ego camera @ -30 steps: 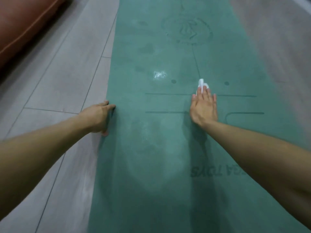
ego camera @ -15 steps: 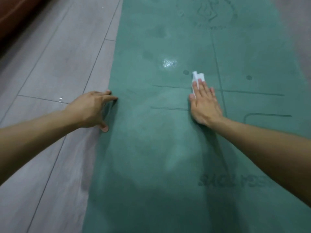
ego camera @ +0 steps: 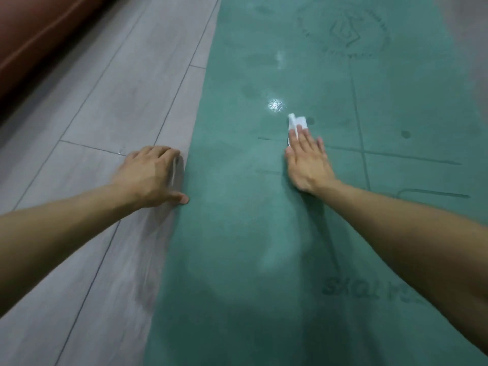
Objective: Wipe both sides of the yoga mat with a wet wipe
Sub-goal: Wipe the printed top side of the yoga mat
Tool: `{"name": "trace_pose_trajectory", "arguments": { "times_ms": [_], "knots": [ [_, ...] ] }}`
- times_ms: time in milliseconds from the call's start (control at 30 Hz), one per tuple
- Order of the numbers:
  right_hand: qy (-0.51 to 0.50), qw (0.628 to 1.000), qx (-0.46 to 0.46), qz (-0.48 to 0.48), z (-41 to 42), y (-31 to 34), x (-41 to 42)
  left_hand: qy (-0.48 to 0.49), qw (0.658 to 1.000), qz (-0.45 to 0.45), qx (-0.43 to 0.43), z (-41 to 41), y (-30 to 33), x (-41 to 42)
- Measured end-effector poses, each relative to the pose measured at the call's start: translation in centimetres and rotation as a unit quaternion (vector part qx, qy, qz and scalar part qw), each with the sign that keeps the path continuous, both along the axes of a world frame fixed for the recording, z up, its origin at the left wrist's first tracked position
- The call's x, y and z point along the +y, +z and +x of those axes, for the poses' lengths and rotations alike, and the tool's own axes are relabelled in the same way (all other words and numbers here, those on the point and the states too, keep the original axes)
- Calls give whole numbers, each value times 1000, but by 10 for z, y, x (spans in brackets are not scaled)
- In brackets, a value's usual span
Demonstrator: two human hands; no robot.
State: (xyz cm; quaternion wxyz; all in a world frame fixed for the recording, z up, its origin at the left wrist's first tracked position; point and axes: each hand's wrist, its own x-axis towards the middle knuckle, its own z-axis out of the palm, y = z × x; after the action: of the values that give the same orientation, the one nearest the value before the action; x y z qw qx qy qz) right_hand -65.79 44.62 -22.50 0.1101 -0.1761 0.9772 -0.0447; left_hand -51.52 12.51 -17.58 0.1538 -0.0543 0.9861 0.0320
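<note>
Right hand: my right hand (ego camera: 307, 165) lies flat, fingers straight, pressing the wet wipe (ego camera: 295, 126) onto the mat (ego camera: 237, 233); nothing is gripped

Wipe: folded white, mostly under my fingers, its far end poking out beyond the fingertips

Left hand: my left hand (ego camera: 151, 175) is on the floor (ego camera: 92, 114) at the mat's left edge, fingers curled, thumb tip touching that edge; I cannot tell whether the fingers hold the edge or only brace on the floor

Mat position: laid flat on the floor, printed side up, directly under my right palm

Key relation: the mat's long axis runs straight away from me, roughly in line with my right forearm; the unwiped stretch seems to lie ahead of the fingertips, towards the round logo (ego camera: 346, 30)

Nearer hand: the right one, already on the mat

Judgement: next stroke likely pushes forward along that axis; underside not yet done
</note>
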Motion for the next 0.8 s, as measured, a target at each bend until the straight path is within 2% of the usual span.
{"name": "trace_pose_trajectory", "arguments": {
  "times_ms": [33,67,133,167,200,233,267,300,367,433,467,533,567,633,667,700,733,800],
  "knots": [
    [-24,1000,3,-11,8,-2,-17,2,1000,2,-4,4,-2,-1],
    [6,1000,18,-23,23,-7,-40,3,1000,8,-11,8,-4,-1],
    [193,980,26,-39,63,-16,-84,4,1000,13,-21,11,-4,-2],
    [301,953,11,-36,78,-17,-97,4,1000,10,-24,12,-2,-2],
    [379,925,0,-24,83,-15,-102,2,1000,5,-29,12,0,-1],
    [414,910,-1,-12,74,-9,-100,-1,999,1,-36,13,2,-1],
    [399,917,13,-2,57,-5,-90,-4,999,2,-42,15,4,0],
    [341,940,26,7,34,-4,-77,-5,999,8,-46,19,6,0],
    [151,988,29,26,-11,-1,-43,-6,999,19,-48,28,8,-1],
    [32,999,13,25,-28,0,-31,4,999,20,-39,37,7,-1],
    [32,999,19,15,-20,-1,-40,12,999,16,-32,40,5,0],
    [141,989,41,-17,17,-10,-75,31,999,9,-15,44,1,1],
    [233,971,37,-34,39,-15,-92,40,999,11,-7,46,-1,1],
    [416,909,2,-31,72,-14,-112,59,998,17,8,50,-4,0],
    [475,880,-9,-17,69,-8,-114,69,997,19,10,51,-5,0],
    [499,867,-9,-4,53,-3,-112,75,997,22,9,53,-5,1],
    [476,879,-1,11,32,0,-106,81,996,24,8,54,-6,2],
    [321,946,21,31,-18,4,-89,90,996,23,10,55,-6,3]
  ]
}}
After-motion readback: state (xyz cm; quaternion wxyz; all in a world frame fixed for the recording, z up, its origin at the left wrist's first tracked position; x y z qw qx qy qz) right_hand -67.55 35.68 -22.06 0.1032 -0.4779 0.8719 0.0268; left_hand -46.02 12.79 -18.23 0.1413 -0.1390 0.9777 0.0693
